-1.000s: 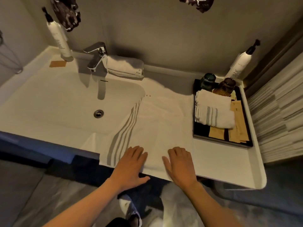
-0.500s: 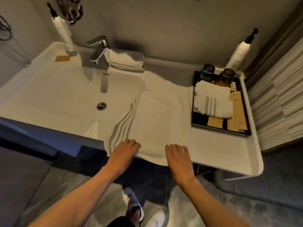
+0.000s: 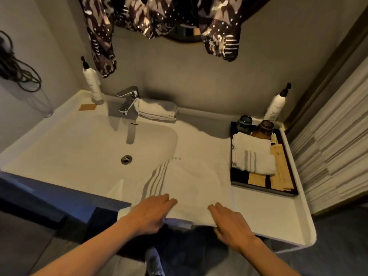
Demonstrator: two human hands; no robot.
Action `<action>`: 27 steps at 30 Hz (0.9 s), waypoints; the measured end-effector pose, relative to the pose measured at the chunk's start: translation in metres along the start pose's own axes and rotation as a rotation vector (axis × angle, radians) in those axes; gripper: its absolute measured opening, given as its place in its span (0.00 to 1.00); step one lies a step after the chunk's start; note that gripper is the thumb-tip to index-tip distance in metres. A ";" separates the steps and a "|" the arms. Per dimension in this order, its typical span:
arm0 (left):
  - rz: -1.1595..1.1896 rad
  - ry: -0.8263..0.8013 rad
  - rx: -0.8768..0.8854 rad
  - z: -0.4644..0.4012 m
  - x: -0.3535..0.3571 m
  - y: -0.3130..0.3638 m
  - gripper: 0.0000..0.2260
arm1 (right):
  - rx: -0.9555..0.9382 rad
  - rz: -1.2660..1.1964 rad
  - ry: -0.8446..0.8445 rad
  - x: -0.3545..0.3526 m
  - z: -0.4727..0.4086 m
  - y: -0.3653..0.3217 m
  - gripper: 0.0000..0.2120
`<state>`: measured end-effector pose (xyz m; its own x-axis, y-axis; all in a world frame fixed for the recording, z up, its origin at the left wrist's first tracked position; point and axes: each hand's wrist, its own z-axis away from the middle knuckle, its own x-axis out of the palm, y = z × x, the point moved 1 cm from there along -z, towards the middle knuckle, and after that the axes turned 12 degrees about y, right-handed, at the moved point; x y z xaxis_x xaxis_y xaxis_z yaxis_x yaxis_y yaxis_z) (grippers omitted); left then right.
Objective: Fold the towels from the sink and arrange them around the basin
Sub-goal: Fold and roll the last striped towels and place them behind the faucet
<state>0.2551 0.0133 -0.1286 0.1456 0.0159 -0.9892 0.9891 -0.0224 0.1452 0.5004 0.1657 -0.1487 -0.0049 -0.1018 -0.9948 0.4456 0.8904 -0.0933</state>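
Observation:
A white towel (image 3: 199,182) with grey stripes lies spread on the counter to the right of the basin (image 3: 79,148); its striped left part dips into the basin. My left hand (image 3: 151,214) and my right hand (image 3: 229,222) are both at its near edge, fingers on top and thumbs underneath, pinching the hem at the counter's front. A folded white towel (image 3: 157,110) rests behind the faucet (image 3: 127,100). Another folded striped towel (image 3: 253,156) lies on the black tray (image 3: 262,188).
Pump bottles stand at the back left (image 3: 92,84) and back right (image 3: 275,106). Two dark cups (image 3: 263,128) and tan packets share the tray. A patterned garment (image 3: 159,14) hangs above the sink. A tan card (image 3: 87,106) lies by the left bottle.
Both hands slid back from flat on the towel to its near edge and took hold of it. The view has tilted upward, and the hanging garment now shows.

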 end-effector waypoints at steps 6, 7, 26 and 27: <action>0.241 -0.070 -0.210 -0.034 -0.032 -0.080 0.14 | 0.317 -0.514 -0.189 -0.042 -0.053 0.047 0.14; 0.290 -0.049 -0.253 -0.048 -0.036 -0.097 0.13 | 0.373 -0.545 -0.145 -0.051 -0.070 0.056 0.08; 0.168 0.166 0.148 -0.122 0.086 -0.072 0.26 | 0.307 -0.102 0.306 0.052 -0.132 0.026 0.23; 0.168 0.159 0.142 -0.122 0.086 -0.075 0.26 | 0.313 -0.093 0.298 0.050 -0.132 0.025 0.23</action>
<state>0.1960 0.1386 -0.2218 0.3203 0.1568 -0.9343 0.9397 -0.1776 0.2923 0.3927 0.2417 -0.2064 -0.2957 -0.0018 -0.9553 0.6805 0.7014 -0.2119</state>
